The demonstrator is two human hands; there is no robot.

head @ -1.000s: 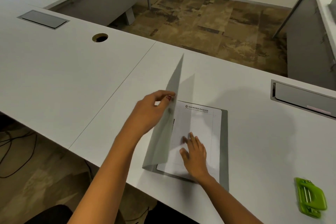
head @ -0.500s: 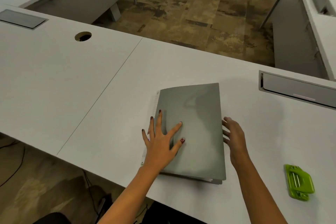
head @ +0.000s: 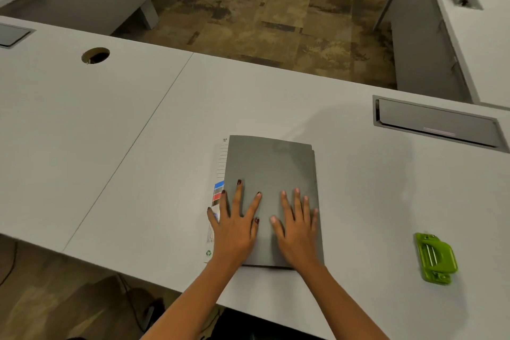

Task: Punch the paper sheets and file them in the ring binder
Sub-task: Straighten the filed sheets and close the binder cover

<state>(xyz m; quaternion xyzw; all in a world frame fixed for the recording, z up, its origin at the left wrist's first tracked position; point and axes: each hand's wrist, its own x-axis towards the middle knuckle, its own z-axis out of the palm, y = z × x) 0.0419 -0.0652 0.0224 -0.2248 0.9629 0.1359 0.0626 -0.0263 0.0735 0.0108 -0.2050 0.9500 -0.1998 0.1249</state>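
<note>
Nearest the camera, two bare forearms reach in over the edge of the white desk (head: pixel 132 179). The left hand (head: pixel 234 226) and the right hand (head: pixel 296 232) lie side by side, palms down. Both rest on the near half of the grey binder (head: pixel 271 165). All the fingers (head: pixel 239 196) are straight and spread, pressing flat and gripping nothing.

The binder is closed and lies flat, and most of its cover stretches away beyond the fingertips. Under the outer two fingers of the left hand, a printed strip (head: pixel 218 190) with coloured blocks sticks out past the cover's left edge. The right hand's little finger lies just inside the right edge. No paper sheets can be seen. Thin layered edges show at the far right corner, but I cannot tell if they are paper or the back cover.

Well out to the right of the right hand sits the green punch (head: pixel 436 258), untouched. Farther off, beyond the fingertips to the right, is a grey flap (head: pixel 437 125) set in the desk. Far off to the left is a round cable hole (head: pixel 95 55), and beyond the desk is patchy brown floor (head: pixel 276 16).

Judging by the shut cover and the idle punch, this looks like the closing step, pressing the binder flat. The next move would then ask little: lift both hands straight up without dragging the cover, and check that the binder lies shut.
</note>
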